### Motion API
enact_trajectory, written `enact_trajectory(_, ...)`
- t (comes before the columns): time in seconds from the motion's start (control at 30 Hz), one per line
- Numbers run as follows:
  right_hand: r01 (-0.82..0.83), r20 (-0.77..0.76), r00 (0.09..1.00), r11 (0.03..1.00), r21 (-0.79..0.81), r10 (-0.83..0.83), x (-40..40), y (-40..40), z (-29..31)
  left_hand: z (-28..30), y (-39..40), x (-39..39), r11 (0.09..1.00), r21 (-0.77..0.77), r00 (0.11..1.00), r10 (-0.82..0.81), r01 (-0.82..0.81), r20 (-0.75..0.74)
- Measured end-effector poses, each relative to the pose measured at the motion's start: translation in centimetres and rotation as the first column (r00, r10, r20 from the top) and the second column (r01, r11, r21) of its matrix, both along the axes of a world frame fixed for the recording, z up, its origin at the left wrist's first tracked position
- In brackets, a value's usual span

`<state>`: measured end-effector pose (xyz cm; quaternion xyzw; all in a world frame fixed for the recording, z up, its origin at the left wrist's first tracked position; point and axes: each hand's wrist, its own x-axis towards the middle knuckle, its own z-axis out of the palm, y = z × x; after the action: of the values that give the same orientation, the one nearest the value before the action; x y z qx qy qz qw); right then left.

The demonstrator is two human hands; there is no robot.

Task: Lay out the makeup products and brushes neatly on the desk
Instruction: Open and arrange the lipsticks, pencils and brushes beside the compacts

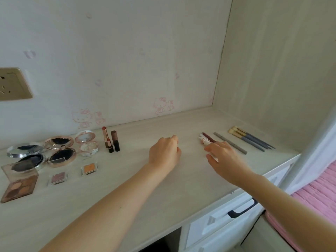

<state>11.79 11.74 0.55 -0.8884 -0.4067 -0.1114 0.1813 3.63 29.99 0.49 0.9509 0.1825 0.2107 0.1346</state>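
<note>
My right hand (224, 158) reaches over the right part of the desk (127, 188) and pinches the near end of a white and pink tube (203, 140). Beside the tube lie a dark red pencil (208, 136), a grey pencil (230, 142) and three brushes (251, 138) in a row. My left hand (164, 151) hovers at the desk's middle, fingers loosely curled, holding nothing. At the left stand three lipsticks (115, 140). Three open compacts (61, 150), an eyeshadow palette (19, 184) and two small eyeshadow pans (89, 168) lie further left.
A wall with a socket (12, 84) backs the desk, and a side panel (272, 79) closes it on the right. White drawers with a dark handle (241, 210) sit under the desk's right end. Pink bedding (318, 197) lies beyond.
</note>
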Motion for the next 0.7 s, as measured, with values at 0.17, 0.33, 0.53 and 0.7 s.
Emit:
enact_trajectory(0.17,0.033,0.043,0.999,0.999,-0.001,-0.033,2.4,-2.1,-0.8,-0.8,-1.9,3.5,0.998,-0.046,0.998,-0.052,0.05,-0.03)
enact_trajectory(0.33,0.064,0.047,0.997,0.998,-0.017,-0.063,3.8,-2.7,-1.4,-1.9,-3.0,6.3,0.986,-0.123,0.993,-0.117,0.114,-0.013)
enact_trajectory(0.53,0.08,0.113,0.991,0.996,-0.031,-0.076,4.0,-2.2,-1.7,-1.5,-3.5,9.4,0.951,-0.296,0.994,-0.103,0.09,-0.03)
enact_trajectory(0.7,0.117,0.074,0.991,0.992,-0.056,-0.112,4.1,-1.7,-2.1,-1.0,-3.7,10.2,0.946,-0.322,0.986,-0.094,0.045,-0.139)
